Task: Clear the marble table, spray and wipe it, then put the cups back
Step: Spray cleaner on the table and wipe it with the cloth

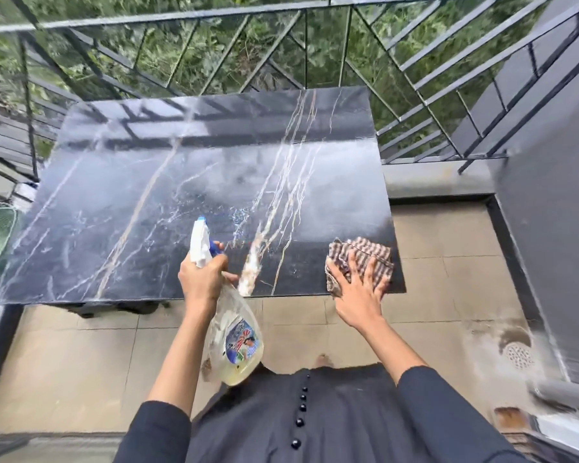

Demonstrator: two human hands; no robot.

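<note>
The spraying and wiping of the dark marble table top with white and tan veins (131,195) is judged to be the step in hand. Fine droplets are seen on the stone just ahead of the nozzle, while the far half looks hazy and streaked. The cups are not seen in this view.

The clear plastic spray bottle with a white and blue trigger head (238,335) is gripped at its neck by the left hand (203,279), with the fingers curled round it and 1 fingertip on the blue trigger. The bottle is tilted, with its nozzle aimed forward over the near middle of the table and its body hanging back over the tiled floor (81,362). The left forearm is stretched forward from a dark sleeve.

The brown and white checked cloth (368,255), bunched in folds, lies on the near right corner of the table. It is pressed down by the right hand (358,295), whose fingers are spread and laid flat on it; nothing is clenched.

For a good result, the spray should be spread evenly, the far edge by the black metal railing (181,15) included. The cloth should then be drawn in overlapping passes from far to near, with flat, steady pressure. The bottle is best held clear of the stone, so that no wiped part is marked.
</note>
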